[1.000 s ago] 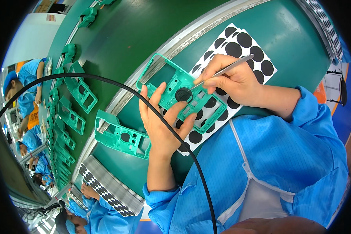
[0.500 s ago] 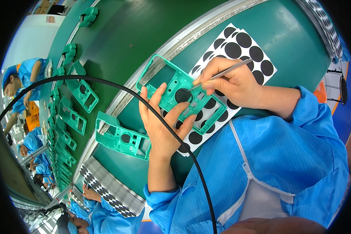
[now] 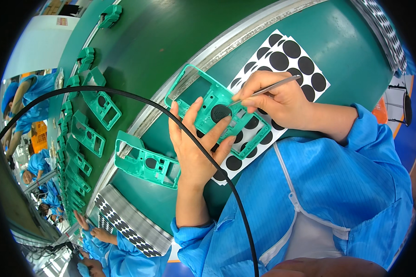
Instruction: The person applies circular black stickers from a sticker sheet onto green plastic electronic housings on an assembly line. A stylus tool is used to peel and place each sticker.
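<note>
My left hand holds a green plastic housing, fingers spread along its near left side. One fingertip touches the rim of a round black mesh disc in the housing's circular seat. In my right hand is a pair of metal tweezers, pinched between thumb and fingers. Their tip meets the upper right edge of the disc; whether it grips the edge is too small to tell. Under the housing and right hand lie white sheets of black round stickers, partly covered.
Left of my hand rests another green housing with a black disc. More housings line the belt beyond the metal rail. A black cable arcs across the view. A stack of sticker sheets and co-workers are leftward.
The housing, my left hand and the tweezers' tip have shifted slightly right. The tweezers stay at the disc's edge. At lower left, a co-worker's hands have come up into view.
</note>
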Action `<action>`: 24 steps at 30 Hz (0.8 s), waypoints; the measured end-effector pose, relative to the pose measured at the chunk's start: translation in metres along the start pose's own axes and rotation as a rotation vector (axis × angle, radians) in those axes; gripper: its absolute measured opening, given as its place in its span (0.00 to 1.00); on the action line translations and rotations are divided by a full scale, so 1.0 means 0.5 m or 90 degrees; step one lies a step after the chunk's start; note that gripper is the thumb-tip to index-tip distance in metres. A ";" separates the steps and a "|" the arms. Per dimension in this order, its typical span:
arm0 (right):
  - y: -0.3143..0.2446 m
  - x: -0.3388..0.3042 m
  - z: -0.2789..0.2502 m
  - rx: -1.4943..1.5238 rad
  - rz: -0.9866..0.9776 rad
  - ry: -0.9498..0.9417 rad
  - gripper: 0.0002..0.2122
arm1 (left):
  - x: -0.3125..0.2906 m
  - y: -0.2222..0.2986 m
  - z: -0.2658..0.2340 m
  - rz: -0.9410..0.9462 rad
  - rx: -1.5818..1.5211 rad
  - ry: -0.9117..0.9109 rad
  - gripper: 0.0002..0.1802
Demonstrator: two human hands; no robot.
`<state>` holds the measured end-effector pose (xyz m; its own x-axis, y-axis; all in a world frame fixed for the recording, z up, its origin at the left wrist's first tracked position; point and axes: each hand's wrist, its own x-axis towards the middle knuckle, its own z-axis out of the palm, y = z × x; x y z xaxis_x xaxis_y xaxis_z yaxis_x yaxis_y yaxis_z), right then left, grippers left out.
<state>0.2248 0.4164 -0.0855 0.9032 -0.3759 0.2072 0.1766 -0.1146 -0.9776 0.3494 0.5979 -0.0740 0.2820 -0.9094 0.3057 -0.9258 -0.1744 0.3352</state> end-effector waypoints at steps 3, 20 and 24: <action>-0.003 0.001 -0.001 -0.014 -0.009 -0.001 0.01 | 0.000 0.001 0.002 -0.001 0.010 -0.005 0.19; 0.012 -0.006 -0.002 -0.093 -0.127 -0.012 0.02 | 0.000 0.002 0.003 -0.006 0.028 -0.062 0.18; 0.015 -0.007 0.003 -0.172 -0.243 -0.005 0.04 | 0.000 0.003 -0.003 0.006 0.035 -0.065 0.18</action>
<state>0.2235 0.4184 -0.0936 0.7961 -0.2535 0.5494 0.3901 -0.4792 -0.7863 0.3485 0.5981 -0.0722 0.2489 -0.9443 0.2154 -0.9413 -0.1835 0.2832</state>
